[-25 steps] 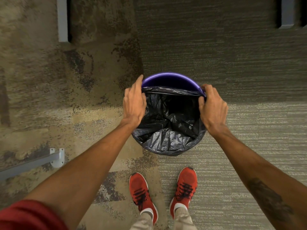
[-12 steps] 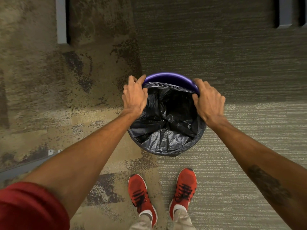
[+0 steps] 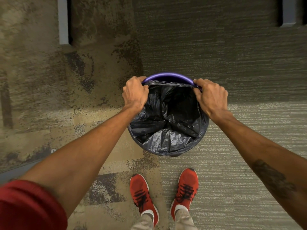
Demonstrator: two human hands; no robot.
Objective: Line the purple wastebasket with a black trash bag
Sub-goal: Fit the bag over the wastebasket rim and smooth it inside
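— What's nearest the camera?

— A red sleeve (image 3: 28,208) at the lower left, and two red shoes (image 3: 166,195) on the carpet (image 3: 240,146), toes pointing at the bin.

— And the bin itself?

— The purple wastebasket (image 3: 167,75) stands on the carpet just beyond the shoes. The black trash bag (image 3: 167,130) hangs inside it and is folded over the near rim and both sides.

— The hands?

— The left hand (image 3: 135,92) is closed on the bag's edge at the left of the rim; the right hand (image 3: 211,95) is closed on it at the right. Between them the edge is stretched taut, just inside the far rim, which is bare purple.

— Further out?

— Grey furniture legs (image 3: 64,20) at the top.
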